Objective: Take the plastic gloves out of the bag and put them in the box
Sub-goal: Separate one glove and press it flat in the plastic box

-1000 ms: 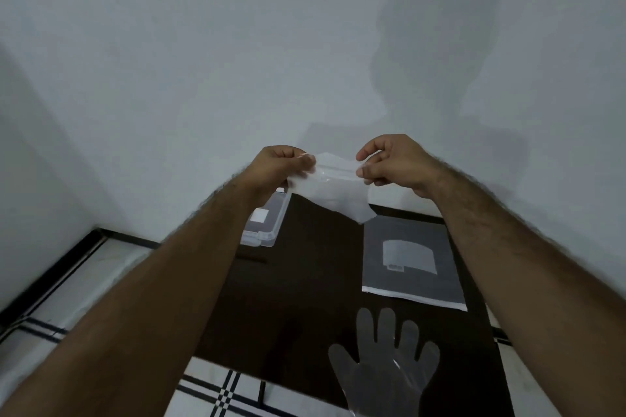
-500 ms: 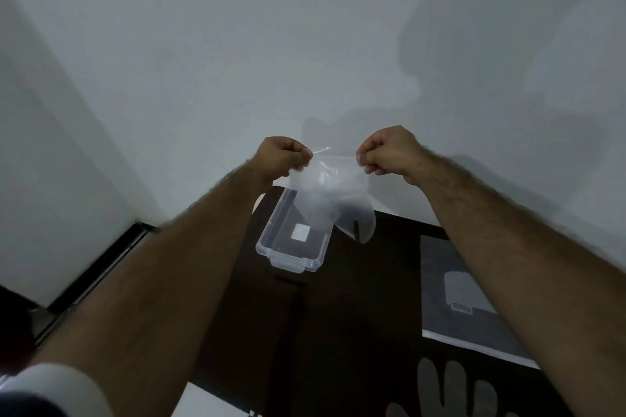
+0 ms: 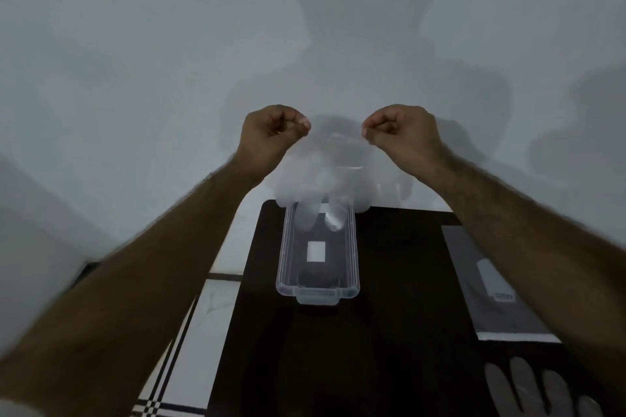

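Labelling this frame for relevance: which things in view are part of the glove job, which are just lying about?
Part of the job:
- plastic glove, held up by left hand and right hand
- clear box, open, under the glove
- second glove, flat on the table
- grey bag

Lying about:
- dark table
- white wall
- tiled floor

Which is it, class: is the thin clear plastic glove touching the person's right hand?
Touching. The head view shows the right hand pinching the thin clear plastic glove at its upper corner, no gap visible.
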A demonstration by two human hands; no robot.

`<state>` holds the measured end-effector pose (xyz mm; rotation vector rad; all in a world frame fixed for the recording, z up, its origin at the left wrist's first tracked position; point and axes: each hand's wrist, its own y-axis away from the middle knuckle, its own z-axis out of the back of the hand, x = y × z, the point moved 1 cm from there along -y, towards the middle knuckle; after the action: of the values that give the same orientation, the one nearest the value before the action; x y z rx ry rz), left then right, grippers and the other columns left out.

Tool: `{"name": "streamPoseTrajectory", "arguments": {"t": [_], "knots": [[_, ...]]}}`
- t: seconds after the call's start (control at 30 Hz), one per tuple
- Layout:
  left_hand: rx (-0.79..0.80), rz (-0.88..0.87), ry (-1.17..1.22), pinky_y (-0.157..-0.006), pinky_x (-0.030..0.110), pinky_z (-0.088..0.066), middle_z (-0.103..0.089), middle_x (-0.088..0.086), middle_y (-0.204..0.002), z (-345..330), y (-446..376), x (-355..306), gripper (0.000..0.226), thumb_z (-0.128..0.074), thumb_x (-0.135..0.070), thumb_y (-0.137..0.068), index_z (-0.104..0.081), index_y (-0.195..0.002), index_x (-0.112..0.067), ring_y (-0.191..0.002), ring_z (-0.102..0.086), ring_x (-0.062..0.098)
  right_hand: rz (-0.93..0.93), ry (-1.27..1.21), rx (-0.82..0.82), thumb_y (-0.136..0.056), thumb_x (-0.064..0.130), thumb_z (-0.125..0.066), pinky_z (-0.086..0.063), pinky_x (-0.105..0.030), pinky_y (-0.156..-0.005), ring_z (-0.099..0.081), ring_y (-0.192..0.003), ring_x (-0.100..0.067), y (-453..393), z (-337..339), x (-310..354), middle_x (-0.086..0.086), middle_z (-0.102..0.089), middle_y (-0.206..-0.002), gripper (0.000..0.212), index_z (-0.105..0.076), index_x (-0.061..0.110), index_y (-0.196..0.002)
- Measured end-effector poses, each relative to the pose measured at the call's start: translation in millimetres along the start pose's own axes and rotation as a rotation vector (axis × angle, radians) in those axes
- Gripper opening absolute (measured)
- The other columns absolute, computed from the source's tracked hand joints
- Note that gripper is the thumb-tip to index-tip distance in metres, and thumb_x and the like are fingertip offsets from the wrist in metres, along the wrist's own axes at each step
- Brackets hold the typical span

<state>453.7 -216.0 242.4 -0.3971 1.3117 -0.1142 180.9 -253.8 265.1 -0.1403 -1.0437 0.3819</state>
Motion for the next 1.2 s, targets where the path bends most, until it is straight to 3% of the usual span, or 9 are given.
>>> {"name": "streamPoseTrajectory", "arguments": {"t": [0.1, 0.2, 0.3, 0.47, 0.63, 0.8, 1.0, 1.1, 1.2], "knots": [[0.026, -0.088, -0.054, -0.084, 0.042, -0.061, -0.079, 0.012, -0.092, 9, 20, 5, 0.006, -0.082, -0.011, -0.093, -0.080, -0.093, -0.016, -0.087, -0.074, 0.027, 0.049, 0.014, -0.017, -0.092, 0.017, -0.083, -0.060, -0.021, -0.082, -0.077, -0.084, -0.009, 24, -6, -2, 0.006, -0.081, -0.091, 0.009, -0.083, 0.015, -0.101], [0.063, -0.150, -0.136, -0.082, 0.024, -0.054, -0.080, 0.001, -0.093, 13, 46, 21, 0.005, -0.083, -0.009, -0.094, -0.080, -0.094, -0.013, -0.085, -0.073, 0.010, 0.095, 0.034, 0.004, -0.094, 0.014, -0.081, -0.060, -0.023, -0.085, -0.077, -0.087, -0.011, 49, -16, -13, 0.006, -0.081, -0.095, 0.010, -0.083, 0.014, -0.104], [0.092, -0.132, -0.219, -0.086, 0.015, -0.052, -0.081, 0.001, -0.099, 18, 71, 44, 0.006, -0.082, -0.011, -0.094, -0.082, -0.099, -0.007, -0.094, -0.075, 0.010, 0.136, 0.076, 0.040, -0.094, 0.009, -0.081, -0.058, -0.019, -0.089, -0.076, -0.092, -0.006, 68, -34, -29, 0.008, -0.081, -0.097, 0.011, -0.083, 0.012, -0.105], [0.133, -0.142, -0.283, -0.081, 0.029, -0.062, -0.081, 0.002, -0.109, 21, 102, 92, 0.017, -0.085, -0.019, -0.093, -0.082, -0.108, -0.011, -0.100, -0.077, 0.015, 0.072, 0.110, 0.183, -0.096, 0.012, -0.078, -0.060, -0.021, -0.089, -0.075, -0.096, -0.004, 88, -65, -60, 0.006, -0.081, -0.102, 0.015, -0.082, 0.012, -0.110], [0.221, -0.196, -0.428, -0.085, 0.028, -0.062, -0.081, -0.003, -0.108, 17, 124, 127, 0.020, -0.082, -0.027, -0.093, -0.084, -0.109, -0.015, -0.101, -0.073, 0.005, 0.130, 0.237, 0.328, -0.097, 0.024, -0.071, -0.061, -0.022, -0.082, -0.072, -0.090, 0.001, 104, -95, -99, 0.013, -0.078, -0.102, 0.016, -0.081, 0.018, -0.108], [0.353, -0.194, -0.600, -0.101, 0.046, -0.055, -0.082, -0.004, -0.112, 10, 139, 165, 0.018, -0.081, -0.029, -0.095, -0.083, -0.109, -0.018, -0.113, -0.073, 0.014, 0.188, 0.365, 0.446, -0.099, 0.034, -0.064, -0.059, -0.023, -0.089, -0.067, -0.094, 0.001, 119, -119, -133, 0.002, -0.081, -0.105, 0.025, -0.079, 0.017, -0.110], [0.561, -0.200, -0.703, -0.103, 0.047, -0.051, -0.082, -0.004, -0.110, 3, 147, 196, 0.018, -0.084, -0.024, -0.090, -0.082, -0.108, -0.021, -0.114, -0.074, 0.020, 0.138, 0.462, 0.571, -0.100, 0.027, -0.068, -0.050, -0.024, -0.096, -0.069, -0.104, -0.005, 122, -137, -151, 0.005, -0.079, -0.115, 0.019, -0.078, 0.022, -0.115], [0.655, -0.253, -0.771, -0.101, 0.046, -0.050, -0.082, -0.003, -0.104, -4, 148, 202, 0.016, -0.087, -0.020, -0.085, -0.082, -0.101, -0.021, -0.108, -0.075, 0.023, 0.160, 0.574, 0.688, -0.102, 0.027, -0.066, -0.053, -0.038, -0.103, -0.071, -0.101, -0.013, 119, -147, -156, 0.002, -0.079, -0.108, 0.016, -0.078, 0.022, -0.112], [0.717, -0.268, -0.844, -0.106, 0.046, -0.045, -0.081, -0.003, -0.100, -7, 149, 208, 0.010, -0.081, -0.025, -0.088, -0.082, -0.099, -0.024, -0.104, -0.075, 0.022, 0.196, 0.697, 0.822, -0.103, 0.029, -0.061, -0.038, -0.041, -0.119, -0.070, -0.107, -0.016, 116, -157, -157, 0.003, -0.078, -0.112, 0.018, -0.076, 0.024, -0.112]]}}
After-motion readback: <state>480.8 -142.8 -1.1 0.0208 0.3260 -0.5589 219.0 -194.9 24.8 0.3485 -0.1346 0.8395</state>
